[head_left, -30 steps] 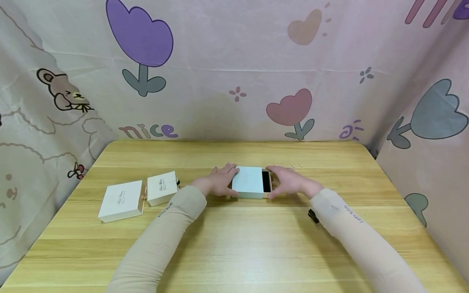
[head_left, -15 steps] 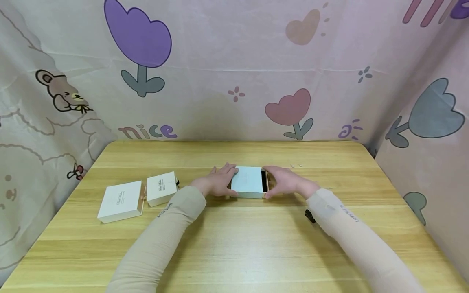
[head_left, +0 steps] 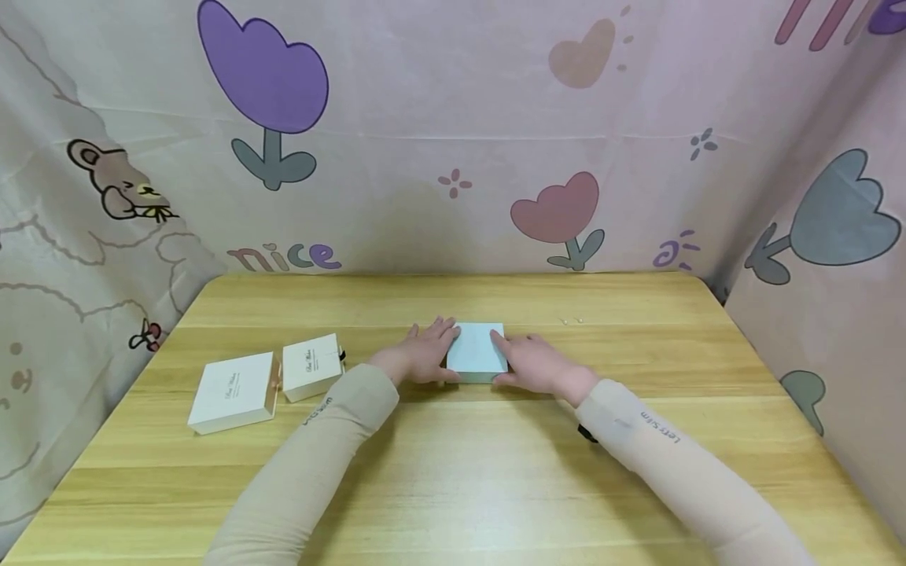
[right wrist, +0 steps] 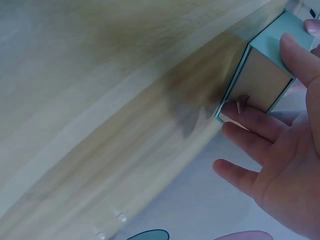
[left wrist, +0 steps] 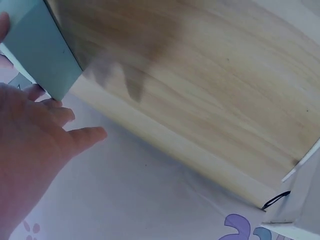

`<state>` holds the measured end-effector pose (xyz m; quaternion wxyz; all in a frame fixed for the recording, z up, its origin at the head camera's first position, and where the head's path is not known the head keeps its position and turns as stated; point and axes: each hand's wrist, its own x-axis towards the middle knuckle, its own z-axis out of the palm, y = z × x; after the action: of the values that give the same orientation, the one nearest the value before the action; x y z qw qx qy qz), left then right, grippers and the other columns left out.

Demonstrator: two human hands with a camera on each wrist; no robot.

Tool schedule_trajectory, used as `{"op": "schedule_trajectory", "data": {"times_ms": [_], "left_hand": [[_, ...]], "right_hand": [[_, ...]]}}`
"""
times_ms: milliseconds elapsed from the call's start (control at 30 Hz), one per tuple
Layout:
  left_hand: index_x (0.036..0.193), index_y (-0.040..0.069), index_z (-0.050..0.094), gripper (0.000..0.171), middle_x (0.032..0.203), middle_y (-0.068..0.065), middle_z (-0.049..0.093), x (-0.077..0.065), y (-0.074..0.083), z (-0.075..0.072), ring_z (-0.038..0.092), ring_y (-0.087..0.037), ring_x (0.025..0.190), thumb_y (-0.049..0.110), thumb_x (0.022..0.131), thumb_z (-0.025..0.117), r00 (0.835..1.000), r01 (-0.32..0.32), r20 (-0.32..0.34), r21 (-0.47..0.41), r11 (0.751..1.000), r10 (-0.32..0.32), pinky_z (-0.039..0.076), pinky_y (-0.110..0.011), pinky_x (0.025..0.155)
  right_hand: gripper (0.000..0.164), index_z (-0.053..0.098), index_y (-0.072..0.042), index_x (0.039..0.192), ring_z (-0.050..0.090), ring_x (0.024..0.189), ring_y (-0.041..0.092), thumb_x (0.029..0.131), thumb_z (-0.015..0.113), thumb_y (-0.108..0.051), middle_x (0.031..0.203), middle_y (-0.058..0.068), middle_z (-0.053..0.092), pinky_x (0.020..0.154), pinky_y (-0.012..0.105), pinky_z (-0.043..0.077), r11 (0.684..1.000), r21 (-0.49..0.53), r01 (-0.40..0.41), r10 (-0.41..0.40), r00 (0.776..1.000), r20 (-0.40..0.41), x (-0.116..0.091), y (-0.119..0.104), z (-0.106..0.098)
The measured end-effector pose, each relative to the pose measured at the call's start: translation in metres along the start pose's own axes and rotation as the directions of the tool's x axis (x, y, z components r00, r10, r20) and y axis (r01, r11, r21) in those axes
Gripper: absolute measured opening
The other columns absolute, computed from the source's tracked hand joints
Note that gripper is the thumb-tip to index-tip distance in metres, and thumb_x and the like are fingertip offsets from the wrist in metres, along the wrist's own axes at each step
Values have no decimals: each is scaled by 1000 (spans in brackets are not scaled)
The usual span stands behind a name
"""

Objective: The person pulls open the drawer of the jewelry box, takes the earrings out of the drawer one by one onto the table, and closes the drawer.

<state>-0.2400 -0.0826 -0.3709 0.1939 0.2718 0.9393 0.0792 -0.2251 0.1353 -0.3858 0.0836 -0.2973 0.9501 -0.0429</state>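
Observation:
A light blue drawer-style gift box [head_left: 476,350] lies flat on the table between both hands. My left hand [head_left: 427,355] holds its left end, thumb at the front corner and fingers at the far side. My right hand [head_left: 534,364] holds the right end, thumb on the front side and forefinger at the far corner. In the right wrist view, one right finger presses on the tan drawer front [right wrist: 260,82], beside a small ribbon tab [right wrist: 242,104]. The drawer front sits at the sleeve's end. In the left wrist view, the box's blue side [left wrist: 42,52] shows beyond the fingers.
Two white boxes with dark lettering, a larger one [head_left: 233,391] and a smaller one [head_left: 312,366], stand at the left of the wooden table [head_left: 453,472]. Two tiny earrings [head_left: 572,321] lie behind my right hand. A patterned cloth [head_left: 425,118] hangs behind the table.
The right hand has moved left, pushing the drawer into the blue sleeve; its dark inside no longer shows. The left hand has stayed at the box's left end.

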Motion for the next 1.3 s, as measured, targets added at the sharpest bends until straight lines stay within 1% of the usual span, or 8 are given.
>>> {"op": "schedule_trajectory", "data": {"times_ms": [100,233,300,467,633,933,1100,1300], "left_hand": [[151,9,17,83,159,-11,6,3,3,1,1,-29,147,48,89,57,1000,4,-10,50,999,-4,8,-60,114],[150,14,20,78,158,-7,12,12,10,-1,5,-28,147,49,89,55,998,6,-58,151,988,3,9,-59,114],[151,16,20,76,158,-5,13,17,14,-2,7,-26,147,50,90,52,997,26,-77,195,981,-11,9,-57,115],[150,20,21,72,158,-3,16,30,19,-1,9,-26,146,50,92,49,991,90,-120,236,967,-63,8,-56,116],[150,21,24,69,157,-3,20,42,22,0,12,-27,146,50,92,49,984,122,-161,271,955,-80,9,-56,115],[147,24,32,61,153,-1,30,60,20,6,22,-25,144,46,92,48,956,170,-276,256,952,-97,16,-54,115],[145,23,36,58,152,-2,33,67,20,8,24,-25,143,43,93,50,942,191,-314,215,958,-118,17,-55,114],[144,24,37,57,151,-1,34,70,21,8,24,-24,143,43,93,51,933,207,-334,187,960,-136,16,-57,114]], "right_hand": [[83,28,3,145,56,119,30,86,63,-45,133,19,54,101,51,39,1000,0,-30,30,1000,-2,-2,1,0],[82,26,4,145,54,121,32,87,62,-42,134,20,53,99,55,39,998,0,-55,55,998,-9,-4,10,-1],[80,26,4,145,53,121,32,88,62,-39,135,20,52,98,56,39,998,0,-62,62,998,-18,-2,16,-2],[77,26,1,146,52,123,32,88,62,-36,134,21,52,99,57,37,996,20,-86,86,996,-13,7,32,-6],[76,23,-3,148,48,126,34,90,59,-37,135,23,51,103,60,32,992,8,-127,127,992,23,15,43,-8],[74,16,-9,150,30,138,37,93,54,-36,145,19,40,109,61,21,974,42,-223,219,973,74,30,52,-15],[72,14,-11,151,24,141,35,95,52,-34,148,18,35,112,60,16,962,68,-266,260,962,86,35,52,-16],[71,14,-12,151,22,142,34,95,52,-33,149,17,35,113,59,14,955,84,-284,278,957,79,36,54,-15]]}}
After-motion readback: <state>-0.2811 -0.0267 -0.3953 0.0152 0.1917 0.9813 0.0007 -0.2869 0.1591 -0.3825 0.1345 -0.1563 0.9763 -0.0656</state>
